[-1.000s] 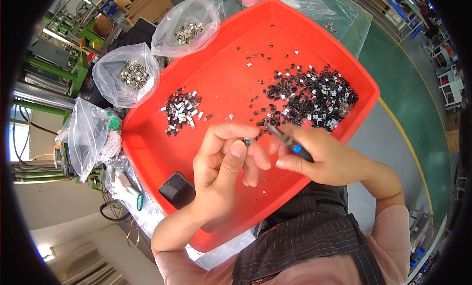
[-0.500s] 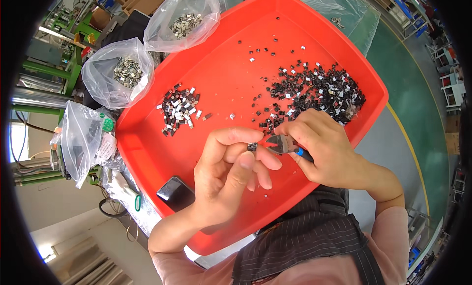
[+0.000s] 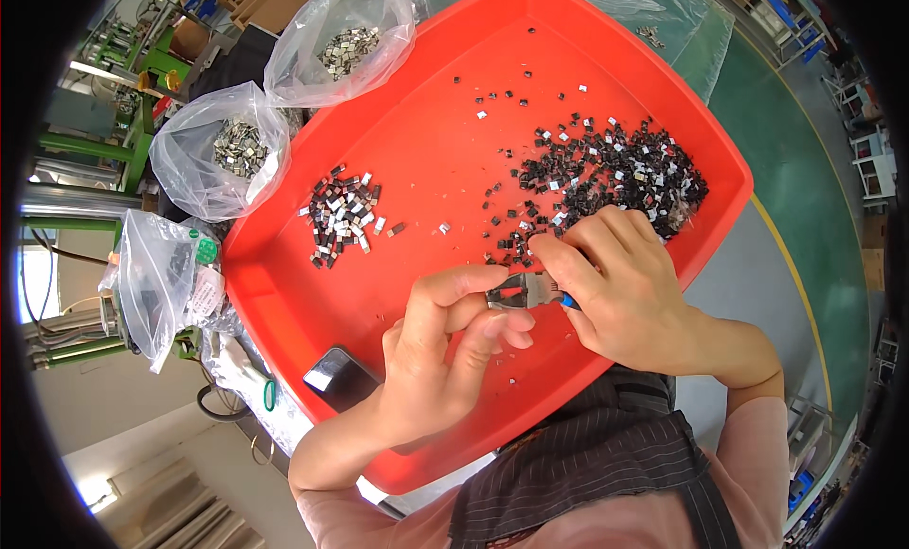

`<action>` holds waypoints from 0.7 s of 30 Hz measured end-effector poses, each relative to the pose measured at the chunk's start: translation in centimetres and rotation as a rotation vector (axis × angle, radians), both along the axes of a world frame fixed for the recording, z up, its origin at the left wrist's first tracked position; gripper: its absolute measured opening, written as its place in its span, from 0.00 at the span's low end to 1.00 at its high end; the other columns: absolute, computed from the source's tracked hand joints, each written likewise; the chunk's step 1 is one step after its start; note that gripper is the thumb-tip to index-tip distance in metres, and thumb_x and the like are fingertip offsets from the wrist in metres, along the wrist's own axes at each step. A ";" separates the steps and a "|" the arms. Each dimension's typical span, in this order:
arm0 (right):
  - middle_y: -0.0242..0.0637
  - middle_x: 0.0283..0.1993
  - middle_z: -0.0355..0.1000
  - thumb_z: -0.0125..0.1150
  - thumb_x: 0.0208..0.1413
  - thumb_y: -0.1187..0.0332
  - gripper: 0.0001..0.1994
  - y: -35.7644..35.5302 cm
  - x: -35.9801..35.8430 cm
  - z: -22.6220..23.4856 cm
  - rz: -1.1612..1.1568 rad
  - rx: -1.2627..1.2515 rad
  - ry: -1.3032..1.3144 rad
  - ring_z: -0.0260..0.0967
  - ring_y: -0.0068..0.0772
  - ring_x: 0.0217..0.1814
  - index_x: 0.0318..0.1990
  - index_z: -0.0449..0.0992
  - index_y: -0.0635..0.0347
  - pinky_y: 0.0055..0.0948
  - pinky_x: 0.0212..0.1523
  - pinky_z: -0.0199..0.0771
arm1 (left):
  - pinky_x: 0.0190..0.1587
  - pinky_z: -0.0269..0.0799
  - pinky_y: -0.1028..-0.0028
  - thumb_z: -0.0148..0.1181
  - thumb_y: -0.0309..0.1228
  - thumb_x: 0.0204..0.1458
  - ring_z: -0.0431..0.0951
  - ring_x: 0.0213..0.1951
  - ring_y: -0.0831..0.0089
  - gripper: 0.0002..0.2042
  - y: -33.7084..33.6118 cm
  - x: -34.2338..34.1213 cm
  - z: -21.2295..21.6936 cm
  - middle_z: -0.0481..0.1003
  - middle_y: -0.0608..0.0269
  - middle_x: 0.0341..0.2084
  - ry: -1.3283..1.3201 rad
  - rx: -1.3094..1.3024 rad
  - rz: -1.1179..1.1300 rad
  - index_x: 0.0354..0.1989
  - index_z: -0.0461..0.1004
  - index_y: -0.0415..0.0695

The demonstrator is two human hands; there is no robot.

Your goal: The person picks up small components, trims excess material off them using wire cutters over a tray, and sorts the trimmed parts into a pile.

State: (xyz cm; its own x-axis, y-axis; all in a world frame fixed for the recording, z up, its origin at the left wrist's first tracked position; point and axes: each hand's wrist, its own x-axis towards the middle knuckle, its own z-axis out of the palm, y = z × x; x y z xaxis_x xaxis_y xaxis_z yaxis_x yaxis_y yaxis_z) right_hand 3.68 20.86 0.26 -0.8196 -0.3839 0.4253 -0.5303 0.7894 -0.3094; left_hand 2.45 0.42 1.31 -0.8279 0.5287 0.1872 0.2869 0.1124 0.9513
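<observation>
Small part pinched at plier tips, over red tray (image 3: pixel 284 293).

Left hand (image 3: pixel 431 360): thumb and forefinger pinched on small dark-and-silver part (image 3: pixel 499 300), other fingers curled beneath. Right hand (image 3: pixel 625 293): closed round small pliers (image 3: pixel 538 288) with blue grip, long axis roughly level, jaws pointing left onto the part. Part between both hands, touching left fingertips, just beside right. Large pile of dark parts (image 3: pixel 606 175) just beyond right hand; smaller sorted pile (image 3: pixel 343 213) well apart to left. Black phone (image 3: pixel 336 377) near left wrist.

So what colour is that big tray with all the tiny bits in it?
The tray is bright red-orange; the head view shows it.
</observation>
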 end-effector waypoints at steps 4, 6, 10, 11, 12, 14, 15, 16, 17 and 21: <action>0.33 0.29 0.60 0.61 0.43 0.73 0.13 0.1 0.0 -0.1 -0.007 0.049 0.022 0.59 0.32 0.31 0.39 0.72 0.59 0.30 0.32 0.56 | 0.29 0.76 0.79 0.49 0.18 0.58 0.82 0.31 0.73 0.12 0.1 -0.2 0.0 0.79 0.57 0.29 0.016 -0.026 -0.003 0.49 0.60 0.35; 0.33 0.28 0.60 0.61 0.43 0.73 0.11 0.2 0.1 -0.2 0.010 0.042 -0.013 0.59 0.32 0.30 0.38 0.71 0.60 0.30 0.31 0.56 | 0.29 0.76 0.79 0.49 0.18 0.58 0.82 0.31 0.73 0.12 0.1 -0.2 0.1 0.79 0.57 0.29 0.024 -0.038 -0.005 0.49 0.60 0.35; 0.34 0.28 0.60 0.59 0.44 0.72 0.10 0.0 0.2 -0.4 0.028 0.039 -0.025 0.59 0.32 0.29 0.37 0.70 0.60 0.30 0.29 0.55 | 0.29 0.77 0.79 0.48 0.17 0.57 0.82 0.30 0.72 0.11 0.0 -0.2 0.0 0.79 0.57 0.28 0.048 -0.051 -0.007 0.48 0.60 0.35; 0.34 0.26 0.60 0.59 0.45 0.72 0.10 -0.1 0.2 -0.4 0.034 0.044 -0.013 0.61 0.32 0.27 0.37 0.69 0.60 0.31 0.27 0.59 | 0.29 0.77 0.79 0.48 0.17 0.57 0.82 0.30 0.72 0.11 0.0 -0.2 -0.1 0.79 0.57 0.28 0.048 -0.052 -0.009 0.48 0.60 0.35; 0.33 0.25 0.60 0.59 0.44 0.72 0.10 -0.1 0.3 -0.6 0.034 0.015 -0.017 0.62 0.32 0.25 0.36 0.69 0.60 0.31 0.25 0.61 | 0.30 0.77 0.79 0.47 0.17 0.57 0.82 0.29 0.73 0.11 0.1 -0.3 -0.1 0.79 0.57 0.28 0.030 -0.038 0.002 0.47 0.60 0.34; 0.33 0.23 0.61 0.59 0.44 0.72 0.10 -0.3 0.4 -1.3 0.026 -0.035 0.012 0.64 0.31 0.22 0.35 0.68 0.60 0.31 0.20 0.66 | 0.30 0.77 0.79 0.46 0.16 0.56 0.82 0.29 0.73 0.11 0.3 -0.2 -0.1 0.79 0.57 0.27 0.015 -0.023 0.013 0.47 0.61 0.34; 0.33 0.23 0.62 0.59 0.44 0.72 0.10 -0.3 0.3 -1.4 0.035 -0.044 -0.002 0.65 0.32 0.22 0.35 0.68 0.61 0.31 0.19 0.66 | 0.30 0.77 0.79 0.46 0.16 0.56 0.82 0.29 0.73 0.10 0.3 -0.2 -0.1 0.79 0.57 0.26 -0.014 -0.031 0.054 0.46 0.62 0.34; 0.33 0.23 0.62 0.59 0.44 0.72 0.10 -0.3 0.3 -1.4 0.044 -0.053 -0.016 0.66 0.32 0.22 0.35 0.68 0.61 0.32 0.18 0.66 | 0.30 0.77 0.79 0.46 0.16 0.56 0.82 0.28 0.73 0.10 0.3 -0.1 -0.1 0.79 0.58 0.26 -0.043 -0.038 0.096 0.46 0.64 0.34; 0.34 0.23 0.64 0.60 0.43 0.73 0.11 -0.4 0.3 -1.1 0.054 -0.058 -0.072 0.68 0.34 0.23 0.35 0.68 0.62 0.33 0.17 0.67 | 0.30 0.77 0.79 0.46 0.16 0.56 0.82 0.28 0.73 0.10 0.2 -0.2 0.0 0.79 0.58 0.26 -0.042 -0.038 0.099 0.46 0.64 0.34; 0.38 0.23 0.67 0.61 0.50 0.68 0.11 -0.7 0.3 -0.2 0.132 -0.144 -0.301 0.70 0.39 0.23 0.35 0.67 0.64 0.35 0.17 0.66 | 0.26 0.73 0.80 0.47 0.17 0.56 0.78 0.23 0.78 0.09 -0.3 -0.8 -0.1 0.76 0.61 0.21 -0.031 -0.078 0.147 0.44 0.71 0.35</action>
State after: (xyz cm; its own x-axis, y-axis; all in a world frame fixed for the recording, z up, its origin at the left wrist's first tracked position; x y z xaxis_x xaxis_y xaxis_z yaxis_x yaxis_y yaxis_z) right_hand 3.97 20.13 0.09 -0.8637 -0.4488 0.2294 -0.4930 0.6570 -0.5703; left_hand 1.66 0.10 1.24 -0.9020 0.4138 0.1229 0.2322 0.2250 0.9463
